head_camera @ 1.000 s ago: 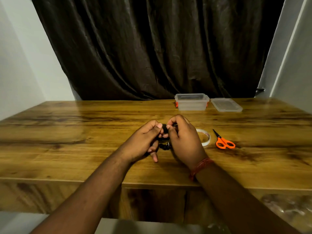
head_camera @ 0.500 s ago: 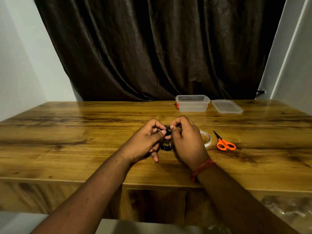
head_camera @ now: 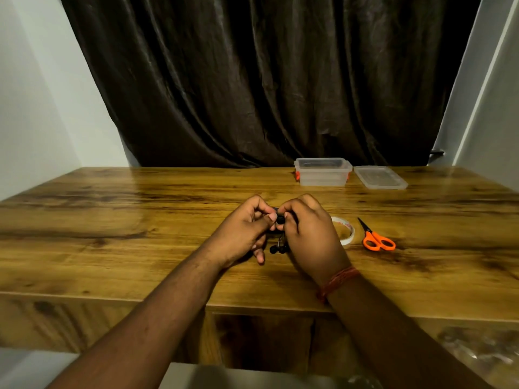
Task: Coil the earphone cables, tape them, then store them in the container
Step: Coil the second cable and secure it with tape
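Note:
Black earphones (head_camera: 278, 247) are bunched between my two hands above the middle of the wooden table (head_camera: 112, 220). My left hand (head_camera: 243, 234) pinches the coiled cable with thumb and fingers. My right hand (head_camera: 311, 237) grips the same coil from the right, fingers curled over it. The two earbuds hang just below the hands; most of the coil is hidden. A roll of clear tape (head_camera: 346, 231) lies right of my right hand. The clear container (head_camera: 322, 172) stands open at the back, its lid (head_camera: 379, 177) beside it.
Orange-handled scissors (head_camera: 376, 240) lie right of the tape. A dark curtain hangs behind the table, with white walls on both sides. The table's front edge runs just under my forearms.
Both hands keep hold of the coil and have shifted only slightly; the earbuds now hang a little lower below the fingers.

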`<act>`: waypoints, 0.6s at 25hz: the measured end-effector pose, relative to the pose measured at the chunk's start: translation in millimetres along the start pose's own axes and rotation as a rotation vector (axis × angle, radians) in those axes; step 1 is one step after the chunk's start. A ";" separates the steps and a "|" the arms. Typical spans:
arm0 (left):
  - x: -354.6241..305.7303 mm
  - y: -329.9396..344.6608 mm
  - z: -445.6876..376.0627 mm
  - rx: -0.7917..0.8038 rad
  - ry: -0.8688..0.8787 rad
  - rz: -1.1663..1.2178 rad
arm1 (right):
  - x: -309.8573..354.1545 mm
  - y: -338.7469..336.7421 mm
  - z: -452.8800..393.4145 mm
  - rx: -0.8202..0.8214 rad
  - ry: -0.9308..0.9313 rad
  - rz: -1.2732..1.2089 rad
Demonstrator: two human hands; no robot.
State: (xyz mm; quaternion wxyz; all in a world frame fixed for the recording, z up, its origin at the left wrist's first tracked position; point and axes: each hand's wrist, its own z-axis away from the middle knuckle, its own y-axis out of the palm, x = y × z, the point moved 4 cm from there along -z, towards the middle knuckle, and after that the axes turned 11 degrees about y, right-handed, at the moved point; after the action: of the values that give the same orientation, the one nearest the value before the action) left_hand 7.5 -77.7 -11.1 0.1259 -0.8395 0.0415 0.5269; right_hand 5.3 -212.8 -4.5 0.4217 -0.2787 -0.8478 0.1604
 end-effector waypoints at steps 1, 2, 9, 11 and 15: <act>-0.1 0.0 0.0 -0.003 0.006 -0.006 | 1.1 0.9 0.3 0.006 -0.013 0.022; 0.6 0.0 -0.4 -0.009 0.011 -0.012 | 2.4 2.0 0.4 0.018 -0.023 0.051; 6.0 -2.2 -3.2 -0.094 0.012 -0.104 | 11.8 7.8 3.9 0.101 -0.040 0.299; 5.9 -1.2 -3.5 -0.108 0.034 -0.171 | 14.9 7.6 5.2 0.076 -0.070 0.376; 8.2 0.5 -5.5 -0.136 0.043 -0.224 | 16.8 6.5 6.0 0.003 -0.103 0.459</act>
State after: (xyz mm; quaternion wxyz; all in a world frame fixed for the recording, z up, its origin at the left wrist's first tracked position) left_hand 15.8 -79.1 -16.3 0.1256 -0.8565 -0.0855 0.4933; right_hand -5.5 -197.7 -0.9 0.3308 -0.4551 -0.7824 0.2671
